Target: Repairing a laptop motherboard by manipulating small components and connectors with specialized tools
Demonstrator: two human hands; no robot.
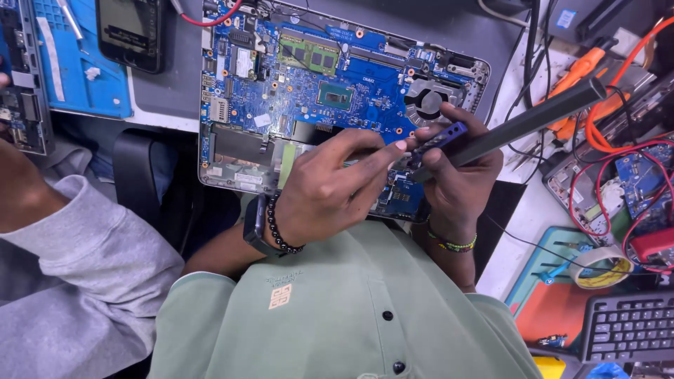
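Pinched between the thumb and fingers of the right hand, a small blue perforated bracket sits just above the near edge of the opened laptop; that same grip also clamps 1 long grey screwdriver, which slants up to the right over the desk. Fingertips of the left hand press together on the bracket's left end. Both hands crowd the laptop's front rim, with little room between them. 1 round fan lies just beyond the bracket. 1 roll of tape and 1 dark keyboard lie far right. A grey-sleeved arm of another person fills the left.
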